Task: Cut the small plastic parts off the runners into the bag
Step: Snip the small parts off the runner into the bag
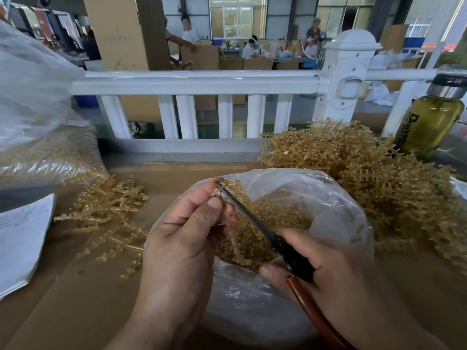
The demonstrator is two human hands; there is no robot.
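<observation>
Amber plastic runner (236, 189) at frame centre, pinched by left hand (182, 238) above the open clear bag (328, 198). Right hand (326, 269) grips scissors (255, 221), blade against the runner. Cut parts (283, 218) fill the bag; uncut runners (379, 183) heaped at right on the cardboard worktop (75, 304).

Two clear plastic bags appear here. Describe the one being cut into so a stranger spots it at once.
Start at the white fence across the back, then drop to the left hand, pinching a runner, and right hand. The bag lies open beneath them; unlike the big bag far left, scissors are held over its mouth.
</observation>
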